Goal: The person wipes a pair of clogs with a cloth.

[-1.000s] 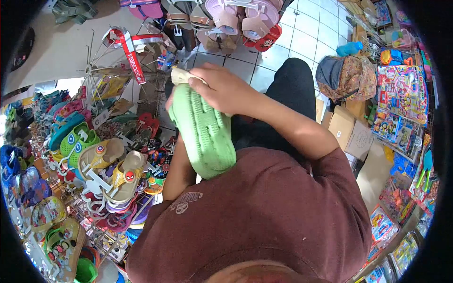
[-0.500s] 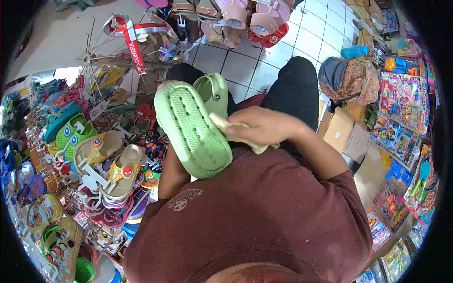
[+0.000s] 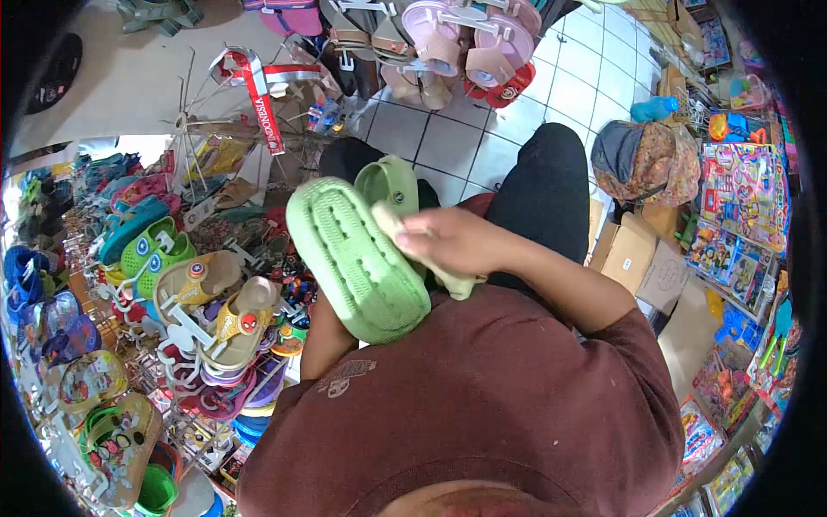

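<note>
A light green clog (image 3: 357,267) is held up before my chest with its textured, slotted sole toward me. My left forearm (image 3: 330,343) runs up behind it, and the clog hides my left hand, which holds it from the back. Right beside it is the matching green clog (image 3: 396,183), its rounded upper and strap button showing. My right hand (image 3: 444,241) is closed around a cream cloth (image 3: 388,222), pressing it to the right side of the sole. A loose end of the cloth hangs below my fingers.
Racks of children's sandals (image 3: 207,280) crowd the left side. More sandals (image 3: 469,39) hang ahead over the tiled floor (image 3: 439,129). At right are a patterned backpack (image 3: 659,164), an open cardboard box (image 3: 627,258) and packaged toys (image 3: 741,194). A red-and-white Indonesia strap (image 3: 263,112) hangs at upper left.
The view has shifted slightly, so everything sits a little lower and to the right. My right hand with the cloth has moved slightly along the edge of the sole.
</note>
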`<move>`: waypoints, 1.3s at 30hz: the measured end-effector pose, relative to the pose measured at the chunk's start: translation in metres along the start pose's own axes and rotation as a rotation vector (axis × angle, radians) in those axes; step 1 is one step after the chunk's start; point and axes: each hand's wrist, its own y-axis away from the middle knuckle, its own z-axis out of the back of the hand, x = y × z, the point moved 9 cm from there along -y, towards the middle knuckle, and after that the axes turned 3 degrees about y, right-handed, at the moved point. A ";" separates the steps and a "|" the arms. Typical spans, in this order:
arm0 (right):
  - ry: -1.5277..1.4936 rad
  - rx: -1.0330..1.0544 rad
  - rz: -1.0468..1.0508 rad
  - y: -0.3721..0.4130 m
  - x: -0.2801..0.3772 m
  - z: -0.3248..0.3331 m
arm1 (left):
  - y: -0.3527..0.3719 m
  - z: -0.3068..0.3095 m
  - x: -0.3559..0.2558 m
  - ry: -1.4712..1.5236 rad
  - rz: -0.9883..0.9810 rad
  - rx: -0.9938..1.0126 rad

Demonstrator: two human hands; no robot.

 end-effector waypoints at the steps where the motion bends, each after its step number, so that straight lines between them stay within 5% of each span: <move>1: 0.036 0.055 0.089 0.003 0.001 -0.002 | 0.002 0.002 -0.002 -0.004 -0.012 -0.003; 6: 0.147 0.285 0.433 0.016 -0.004 0.012 | 0.001 0.004 -0.007 -0.052 -0.046 -0.020; 11: 0.263 -0.441 0.389 -0.022 -0.015 0.081 | -0.008 0.004 -0.004 -0.114 -0.055 -0.038; 17: 0.431 -0.570 0.517 -0.033 -0.031 0.031 | 0.007 0.007 -0.017 -0.153 -0.088 -0.042; 22: 0.490 -0.366 0.803 0.023 -0.021 -0.011 | 0.022 0.012 -0.025 -0.181 -0.127 -0.043; 27: 0.736 -0.635 0.837 0.003 -0.033 0.023 | 0.026 0.014 -0.024 -0.230 -0.170 -0.039; 35: 0.163 -0.589 0.482 -0.042 -0.107 0.071 | -0.007 0.013 -0.048 -0.754 -0.264 0.010; 38: -0.316 -0.373 0.267 -0.056 -0.130 0.072 | -0.042 0.012 -0.027 -0.869 0.164 -0.156; 39: -0.480 -0.321 0.217 -0.057 -0.133 0.071 | -0.047 -0.006 -0.028 -0.999 0.135 -0.172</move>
